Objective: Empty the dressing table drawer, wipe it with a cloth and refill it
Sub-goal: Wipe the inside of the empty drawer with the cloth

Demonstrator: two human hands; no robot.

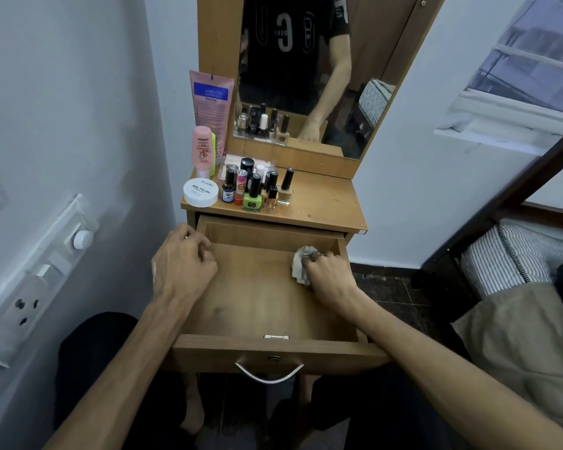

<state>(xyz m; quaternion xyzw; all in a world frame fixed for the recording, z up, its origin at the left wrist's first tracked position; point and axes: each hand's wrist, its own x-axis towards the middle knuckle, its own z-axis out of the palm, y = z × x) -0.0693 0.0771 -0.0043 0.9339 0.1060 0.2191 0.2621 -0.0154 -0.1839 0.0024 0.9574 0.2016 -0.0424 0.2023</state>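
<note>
Two bare hands work inside the pulled-out light-brown wooden drawer of a narrow dressing table. The right hand grips a crumpled grey-white cloth, pressing it to the drawer floor close to the right wall, near the back corner. The left hand rests at the drawer's left wall with its fingers curled; whether it grips the edge or merely leans there cannot be told. Nothing lies on the drawer floor between the hands, so the emptying looks done and the wiping is under way. Just beyond the left hand, on the wooden tabletop, stand a white round jar of nail polish remover, a crowd of small nail polish bottles, a short pink bottle and a tall pink tube leaning on the mirror frame. The risk appears to lie there: the bottles are packed tightly near the table's front edge, and a hard push on the drawer could probably jolt them over. A careless lift of the left hand could also knock the jar.
</note>
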